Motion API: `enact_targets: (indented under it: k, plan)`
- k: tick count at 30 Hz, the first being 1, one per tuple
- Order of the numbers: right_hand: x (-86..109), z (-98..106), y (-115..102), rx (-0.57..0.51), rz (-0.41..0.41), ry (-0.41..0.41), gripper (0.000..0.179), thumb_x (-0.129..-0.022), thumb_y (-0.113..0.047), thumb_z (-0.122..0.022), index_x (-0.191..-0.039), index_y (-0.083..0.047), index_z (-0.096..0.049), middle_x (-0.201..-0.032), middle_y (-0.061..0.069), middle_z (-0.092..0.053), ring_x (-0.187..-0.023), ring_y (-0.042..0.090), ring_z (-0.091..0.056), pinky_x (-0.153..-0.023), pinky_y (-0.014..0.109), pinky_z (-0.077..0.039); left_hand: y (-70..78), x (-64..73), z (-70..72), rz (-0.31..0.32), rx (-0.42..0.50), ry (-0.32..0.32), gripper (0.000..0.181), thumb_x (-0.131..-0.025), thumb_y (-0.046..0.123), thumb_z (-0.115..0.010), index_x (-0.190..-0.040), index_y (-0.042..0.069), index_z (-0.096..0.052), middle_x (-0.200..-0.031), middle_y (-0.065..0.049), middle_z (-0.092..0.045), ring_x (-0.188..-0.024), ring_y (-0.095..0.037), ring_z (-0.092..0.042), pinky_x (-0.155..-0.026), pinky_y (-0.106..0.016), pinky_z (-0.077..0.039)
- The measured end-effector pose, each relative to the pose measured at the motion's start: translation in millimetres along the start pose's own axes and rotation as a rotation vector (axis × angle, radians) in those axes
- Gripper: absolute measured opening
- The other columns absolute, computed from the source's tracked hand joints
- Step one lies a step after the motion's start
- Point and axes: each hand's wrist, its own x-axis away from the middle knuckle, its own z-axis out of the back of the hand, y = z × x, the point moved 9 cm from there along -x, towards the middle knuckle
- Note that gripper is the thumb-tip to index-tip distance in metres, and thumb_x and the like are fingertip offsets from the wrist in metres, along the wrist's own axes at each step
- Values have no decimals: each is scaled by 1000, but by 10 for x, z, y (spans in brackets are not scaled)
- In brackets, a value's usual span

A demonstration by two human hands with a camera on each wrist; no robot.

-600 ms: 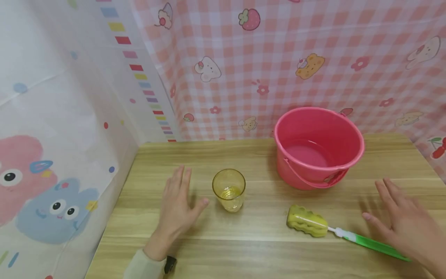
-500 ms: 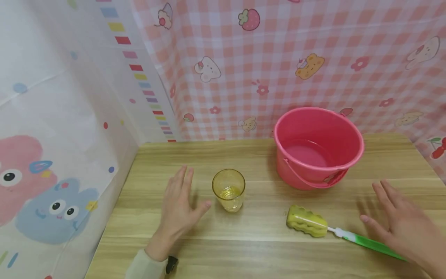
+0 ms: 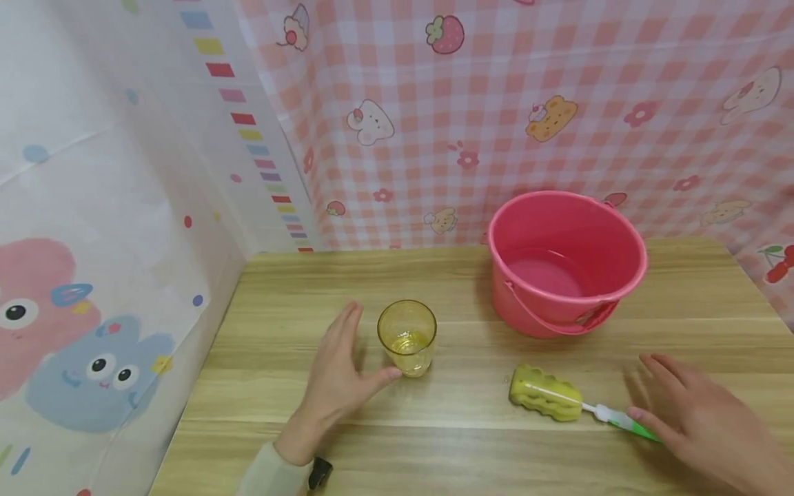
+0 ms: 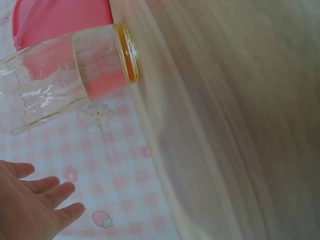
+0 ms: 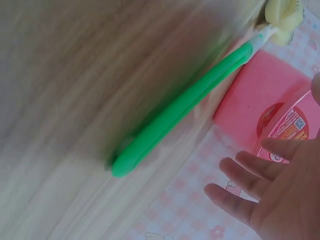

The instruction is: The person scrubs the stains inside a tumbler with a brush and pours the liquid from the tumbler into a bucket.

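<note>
A transparent yellow-tinted glass (image 3: 407, 337), with a little liquid at its bottom, stands upright on the table. My left hand (image 3: 341, 375) is just left of it, fingers extended and the thumb tip near its lower side. In the left wrist view the glass (image 4: 65, 75) appears sideways, apart from the fingers (image 4: 65, 215). On the right lies a sponge bottle brush with a yellow-green head (image 3: 546, 394) and a green handle (image 5: 185, 107). Over that handle hovers my right hand (image 3: 701, 413), holding nothing, its fingers spread and partly hiding the handle in the head view.
A pink bucket (image 3: 567, 300) with its handle hanging down in front stands at the back right, behind the brush. Pink checked cloth (image 3: 471, 124) hangs along the table's back edge. White printed cloth (image 3: 143, 227) borders the left side of the wooden table (image 3: 422, 441).
My left hand has moved right, closer to the glass. My right hand has come left and toward me, covering more of the brush handle. Glass, brush and bucket stay in place.
</note>
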Motion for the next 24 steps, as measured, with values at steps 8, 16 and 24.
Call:
enact_targets:
  k: [8,16,24]
  plan:
    - [51,-45,-130,-12,40,-8,82,-80,-49,-88,-136,4,-61,-130,25,-62,-112,48,-63,-84,67,-53,-32,9,-159,89,71,-67,117,-76,56,-89,-162,2,-31,-168,-18,-30,-153,-38,-31,-122,-59,-27]
    - [83,-149,-169,18,35,-140,73,-86,-56,-81,-133,-2,-68,-125,19,-67,-110,41,-65,-84,64,-56,-61,2,-248,154,105,-98,116,-76,55,-90,-163,6,-31,-168,-14,-31,-153,-36,-32,-121,-60,-27]
    - [69,-230,-179,45,15,-196,58,-81,-59,-84,-113,-11,-74,-102,-1,-66,-86,16,-59,-76,49,-59,-86,-25,-326,226,215,-112,111,-73,47,-95,-159,9,-37,-163,-14,-41,-149,-36,-38,-118,-63,-33]
